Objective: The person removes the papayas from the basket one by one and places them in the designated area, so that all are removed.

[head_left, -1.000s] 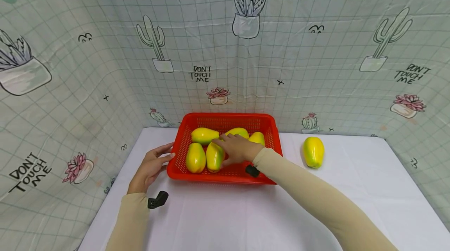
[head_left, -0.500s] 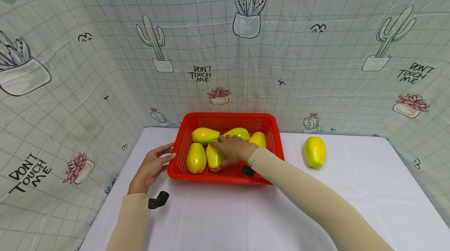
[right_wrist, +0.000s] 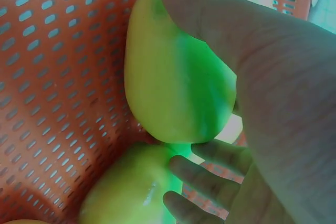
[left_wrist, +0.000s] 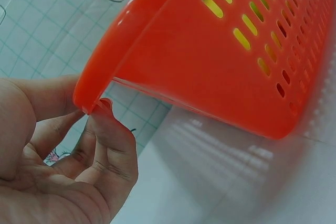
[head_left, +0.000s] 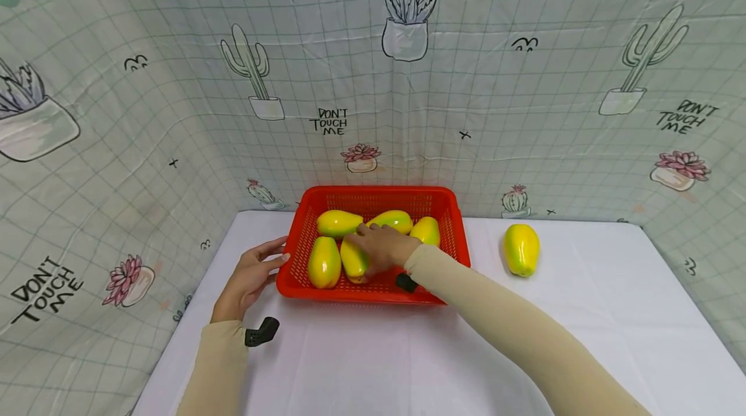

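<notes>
Inside a red perforated basket (head_left: 367,295) lie several yellow-green papayas. My right hand (head_left: 387,249) grips the front middle papaya (head_left: 352,258), which rests low in the basket; in the right wrist view the thumb lies along that papaya (right_wrist: 168,72). Several of its fingers reach toward another papaya (right_wrist: 131,187) there; whether they touch it I cannot tell. My left hand (head_left: 249,278) holds the basket's left rim, pinched between thumb and fingers in the left wrist view, where the rim (left_wrist: 105,72) crosses the fingertips.
One more papaya (head_left: 521,249) lies on the white tabletop (head_left: 606,299) right of the basket. A cactus-print cloth (head_left: 466,92) hangs behind and to the sides. Dark wrist cameras show at both cuffs, the left camera (head_left: 262,332) in front of the basket's left corner.
My right hand has shifted slightly left and settled around the front middle papaya. My left hand stays at the basket rim, and the basket looks unmoved.
</notes>
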### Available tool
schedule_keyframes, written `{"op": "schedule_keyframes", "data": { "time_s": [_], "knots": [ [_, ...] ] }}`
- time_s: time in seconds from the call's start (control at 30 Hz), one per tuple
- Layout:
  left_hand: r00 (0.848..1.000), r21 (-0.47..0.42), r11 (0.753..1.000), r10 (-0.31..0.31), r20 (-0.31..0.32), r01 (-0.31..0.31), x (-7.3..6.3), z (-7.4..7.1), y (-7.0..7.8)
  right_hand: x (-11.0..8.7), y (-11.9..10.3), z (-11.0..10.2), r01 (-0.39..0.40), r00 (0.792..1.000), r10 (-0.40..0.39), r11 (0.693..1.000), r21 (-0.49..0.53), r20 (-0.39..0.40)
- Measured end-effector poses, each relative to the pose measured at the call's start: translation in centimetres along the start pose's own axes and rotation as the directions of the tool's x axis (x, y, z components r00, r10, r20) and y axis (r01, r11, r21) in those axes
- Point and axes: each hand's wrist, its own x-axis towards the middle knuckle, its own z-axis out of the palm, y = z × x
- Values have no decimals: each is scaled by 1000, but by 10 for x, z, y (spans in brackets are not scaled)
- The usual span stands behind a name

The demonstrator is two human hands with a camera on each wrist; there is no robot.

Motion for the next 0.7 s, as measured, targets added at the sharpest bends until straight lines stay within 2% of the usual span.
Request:
{"op": "schedule_keyframes", "data": {
  "time_s": [0.37, 0.7],
  "knots": [
    [1000, -3, 1000, -4, -9, 4, -1, 1, 2, 1, 2, 0, -4, 999, -2, 994, 113, 47],
    [1000, -4, 1000, -2, -11, 2, -4, 2, 2, 0, 2, 0, 2, 991, -32, 975, 224, 132]
  ]
}}
